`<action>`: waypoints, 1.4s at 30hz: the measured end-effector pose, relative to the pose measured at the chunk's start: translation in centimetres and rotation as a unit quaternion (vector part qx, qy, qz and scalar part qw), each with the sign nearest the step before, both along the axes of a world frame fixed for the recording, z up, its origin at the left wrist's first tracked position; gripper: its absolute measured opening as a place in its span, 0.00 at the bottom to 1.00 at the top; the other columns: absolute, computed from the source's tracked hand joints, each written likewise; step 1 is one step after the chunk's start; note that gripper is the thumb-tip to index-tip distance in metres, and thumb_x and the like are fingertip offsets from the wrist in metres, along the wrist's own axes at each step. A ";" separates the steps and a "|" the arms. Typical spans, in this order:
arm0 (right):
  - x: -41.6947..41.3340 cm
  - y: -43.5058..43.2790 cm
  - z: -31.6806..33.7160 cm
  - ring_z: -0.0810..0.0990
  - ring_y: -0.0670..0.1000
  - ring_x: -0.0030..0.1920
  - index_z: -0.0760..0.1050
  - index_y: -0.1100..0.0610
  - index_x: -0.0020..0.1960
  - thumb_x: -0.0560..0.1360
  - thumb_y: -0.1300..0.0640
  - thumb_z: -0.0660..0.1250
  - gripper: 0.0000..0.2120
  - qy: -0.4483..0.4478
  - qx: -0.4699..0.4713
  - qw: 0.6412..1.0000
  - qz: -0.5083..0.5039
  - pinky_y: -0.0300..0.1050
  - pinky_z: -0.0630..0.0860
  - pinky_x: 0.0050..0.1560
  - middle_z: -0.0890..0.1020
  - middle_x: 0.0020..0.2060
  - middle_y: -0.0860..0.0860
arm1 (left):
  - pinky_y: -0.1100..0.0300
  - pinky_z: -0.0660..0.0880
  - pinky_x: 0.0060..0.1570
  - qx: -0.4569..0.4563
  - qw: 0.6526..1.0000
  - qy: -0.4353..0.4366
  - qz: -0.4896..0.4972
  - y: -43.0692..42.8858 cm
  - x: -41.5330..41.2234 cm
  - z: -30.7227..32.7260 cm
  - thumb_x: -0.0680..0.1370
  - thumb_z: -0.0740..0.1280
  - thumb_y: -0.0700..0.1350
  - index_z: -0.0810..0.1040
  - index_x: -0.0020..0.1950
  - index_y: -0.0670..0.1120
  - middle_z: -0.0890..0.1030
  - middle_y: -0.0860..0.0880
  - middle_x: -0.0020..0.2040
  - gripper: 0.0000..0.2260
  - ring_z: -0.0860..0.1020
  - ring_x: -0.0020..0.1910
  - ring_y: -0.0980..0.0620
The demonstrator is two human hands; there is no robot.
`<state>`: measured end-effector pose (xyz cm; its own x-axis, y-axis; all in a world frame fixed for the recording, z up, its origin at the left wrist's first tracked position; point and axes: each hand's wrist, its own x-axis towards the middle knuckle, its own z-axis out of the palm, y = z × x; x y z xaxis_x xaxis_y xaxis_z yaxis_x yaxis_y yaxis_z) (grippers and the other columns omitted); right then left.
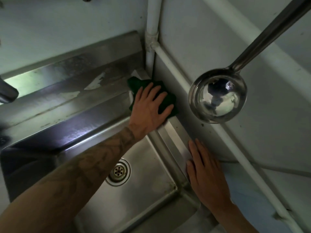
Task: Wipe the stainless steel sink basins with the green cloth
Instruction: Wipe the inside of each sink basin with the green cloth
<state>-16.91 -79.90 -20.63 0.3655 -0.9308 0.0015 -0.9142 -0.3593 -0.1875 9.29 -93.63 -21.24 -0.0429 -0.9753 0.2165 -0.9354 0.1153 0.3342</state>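
Ladle hangs beside left hand pressing green cloth.

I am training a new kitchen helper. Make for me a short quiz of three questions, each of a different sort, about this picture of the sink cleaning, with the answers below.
1. True or false: the left hand presses the green cloth flat at the far right corner of the sink rim, next to the wall.
2. Where does the right hand rest? A) in the basin B) flat on the right rim C) on the ladle
3. Fill in: the round drain sits in the basin ____.

Key: 1 true; 2 B; 3 floor
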 end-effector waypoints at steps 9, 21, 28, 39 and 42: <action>-2.0 2.2 -0.2 0.68 0.56 0.79 0.62 0.55 0.83 0.87 0.45 0.49 0.28 0.011 -0.007 1.000 -0.014 0.52 0.70 0.72 0.66 0.81 0.55 | 0.41 0.56 0.81 0.029 0.996 0.019 0.079 -2.8 1.3 1.2 0.85 0.59 0.62 0.75 0.76 0.48 0.70 0.44 0.80 0.26 0.62 0.82 0.41; -4.3 5.8 -0.1 0.72 0.57 0.74 0.60 0.47 0.84 0.87 0.42 0.50 0.27 -0.018 0.023 0.994 -0.104 0.54 0.73 0.69 0.69 0.79 0.56 | 0.36 0.59 0.81 0.037 0.999 0.018 0.035 -0.4 0.3 0.8 0.85 0.59 0.64 0.71 0.79 0.50 0.67 0.44 0.82 0.27 0.62 0.83 0.41; -4.2 5.7 -0.1 0.69 0.56 0.76 0.60 0.48 0.84 0.87 0.42 0.50 0.27 -0.044 0.018 0.994 -0.098 0.53 0.70 0.71 0.66 0.80 0.55 | 0.35 0.57 0.82 0.036 0.999 0.025 0.003 7.5 -6.0 1.2 0.86 0.56 0.63 0.71 0.79 0.50 0.66 0.43 0.82 0.26 0.60 0.83 0.39; -4.8 6.9 -0.3 0.71 0.58 0.76 0.64 0.51 0.83 0.86 0.47 0.56 0.26 -0.044 -0.006 0.992 -0.114 0.54 0.71 0.71 0.67 0.80 0.57 | 0.36 0.58 0.81 0.073 0.996 0.021 0.055 3.5 -4.3 1.6 0.86 0.57 0.63 0.69 0.80 0.51 0.64 0.45 0.83 0.26 0.58 0.84 0.41; -4.7 6.7 -0.4 0.71 0.57 0.75 0.65 0.51 0.82 0.86 0.47 0.57 0.25 -0.051 -0.012 0.992 -0.118 0.53 0.71 0.70 0.68 0.79 0.57 | 0.36 0.56 0.82 0.071 0.996 0.024 0.056 6.4 -6.9 1.6 0.86 0.56 0.63 0.70 0.80 0.50 0.64 0.44 0.84 0.26 0.57 0.84 0.40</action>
<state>-21.63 -73.23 -21.02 0.1339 -0.9897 0.0508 -0.9504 -0.1428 -0.2763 2.40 -87.23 -19.63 0.0744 -0.9944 0.0745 -0.9226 -0.0403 0.3836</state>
